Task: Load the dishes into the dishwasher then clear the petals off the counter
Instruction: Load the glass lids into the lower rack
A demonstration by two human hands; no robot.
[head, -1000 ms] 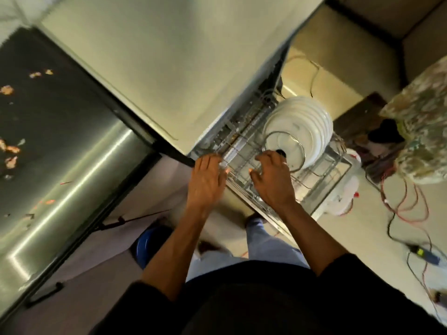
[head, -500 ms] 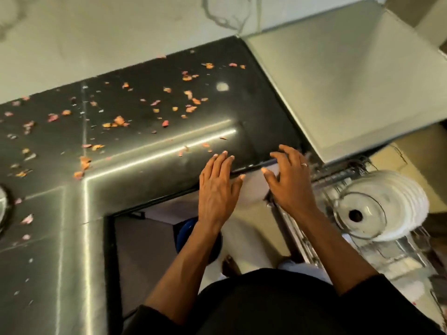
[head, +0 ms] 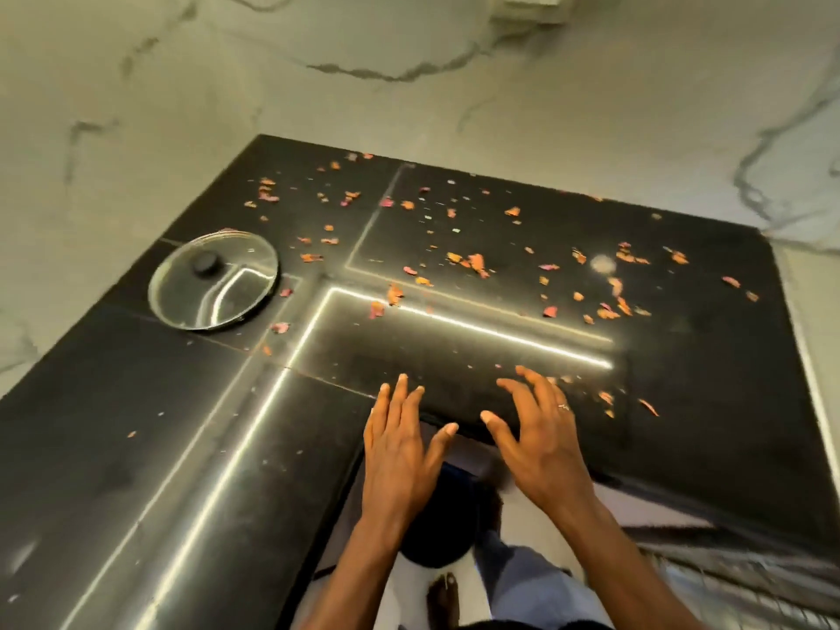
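Observation:
Orange and pink petals [head: 472,261] lie scattered over the black L-shaped counter [head: 682,356], mostly across its far half, with a few near the front right edge. A glass pot lid [head: 213,280] with a black knob rests flat on the counter at the left. My left hand [head: 400,452] and my right hand [head: 541,443] hover side by side over the counter's inner front edge, fingers spread, holding nothing. A corner of the dishwasher rack [head: 745,584] shows at the bottom right; its dishes are out of view.
A white marbled wall [head: 409,75] rises behind the counter, with a socket [head: 532,6] at the top. Bright light strips reflect on the glossy counter. Below the hands are a dark round object on the floor [head: 432,534] and my bare foot [head: 443,597].
The view has swung from the dishwasher rack up to the counter. Both hands have left the rack and moved over the counter's front edge, still holding nothing.

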